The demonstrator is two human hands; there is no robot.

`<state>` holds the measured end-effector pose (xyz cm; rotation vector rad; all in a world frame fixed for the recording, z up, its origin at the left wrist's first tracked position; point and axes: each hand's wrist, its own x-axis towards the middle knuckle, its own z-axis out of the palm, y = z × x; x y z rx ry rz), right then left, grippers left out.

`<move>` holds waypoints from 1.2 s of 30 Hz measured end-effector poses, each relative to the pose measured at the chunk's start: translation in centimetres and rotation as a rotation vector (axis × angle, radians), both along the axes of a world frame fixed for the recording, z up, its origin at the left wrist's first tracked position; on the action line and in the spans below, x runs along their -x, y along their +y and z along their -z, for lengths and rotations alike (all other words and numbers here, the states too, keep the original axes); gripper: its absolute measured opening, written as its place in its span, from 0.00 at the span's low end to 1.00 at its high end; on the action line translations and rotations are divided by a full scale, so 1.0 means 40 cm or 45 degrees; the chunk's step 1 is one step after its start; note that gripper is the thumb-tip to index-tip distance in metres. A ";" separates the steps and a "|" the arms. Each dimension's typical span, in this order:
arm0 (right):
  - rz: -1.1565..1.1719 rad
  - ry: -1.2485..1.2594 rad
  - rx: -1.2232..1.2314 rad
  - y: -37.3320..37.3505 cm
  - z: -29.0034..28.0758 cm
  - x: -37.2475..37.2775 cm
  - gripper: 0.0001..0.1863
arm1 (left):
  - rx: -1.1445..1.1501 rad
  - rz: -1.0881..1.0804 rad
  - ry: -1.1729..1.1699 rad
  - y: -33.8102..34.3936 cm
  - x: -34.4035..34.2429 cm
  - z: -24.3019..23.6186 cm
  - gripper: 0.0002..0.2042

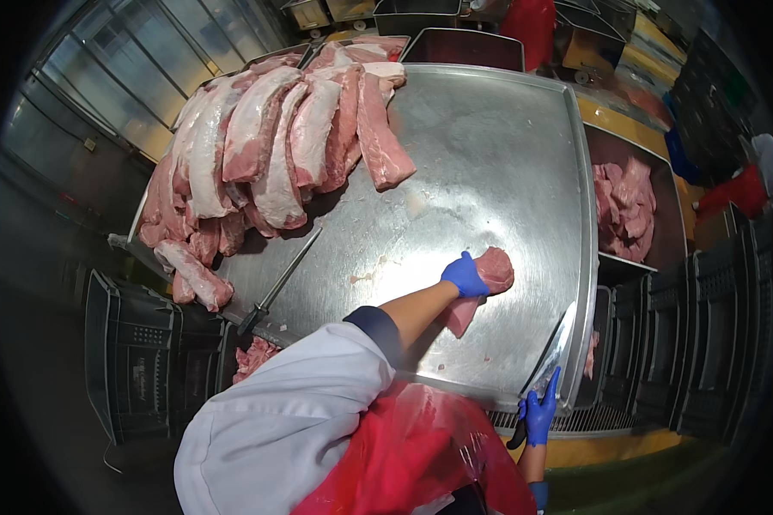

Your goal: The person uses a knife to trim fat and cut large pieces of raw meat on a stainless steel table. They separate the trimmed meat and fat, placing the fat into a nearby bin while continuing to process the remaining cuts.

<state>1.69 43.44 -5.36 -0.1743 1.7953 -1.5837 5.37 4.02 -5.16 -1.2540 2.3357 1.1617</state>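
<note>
My left hand (465, 276), in a blue glove, is closed on a piece of raw meat (496, 269) on the right half of the metal table (481, 154). Part of the meat shows below the hand and the rest is under it. Down at the table's front right corner, my right hand (538, 415), also gloved in blue, grips a knife with a black handle. The knife's long blade (554, 350) points up and away along the right rim. A sharpening steel (282, 281) with a dark handle lies by the table's left front edge.
Long slabs of meat (258, 129) are heaped at the far left of the table. A bin (672, 206) of meat pieces stands beyond the right rim. Dark crates (129, 352) stand at the left, and stacked crates (704, 326) at the right. Another person's red garment (526, 34) shows at the back.
</note>
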 end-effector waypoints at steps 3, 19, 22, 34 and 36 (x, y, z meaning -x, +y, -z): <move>0.044 -0.062 0.020 -0.025 0.028 0.027 0.47 | -0.643 -0.252 0.428 -0.051 0.051 0.027 0.41; 0.187 -0.063 -0.296 -0.222 0.030 0.108 0.46 | 0.550 -0.997 -0.350 -0.991 0.096 -0.061 0.54; 0.179 0.004 -0.269 -0.176 0.100 0.120 0.45 | 0.609 -0.857 -0.327 -1.020 0.055 -0.016 0.50; 0.203 -0.084 -0.278 -0.198 0.079 0.125 0.44 | 0.703 -0.286 0.128 -0.954 -0.178 0.101 0.46; 0.167 -0.076 -0.294 -0.200 0.073 0.120 0.44 | 0.668 -0.302 0.158 -0.937 -0.185 0.097 0.44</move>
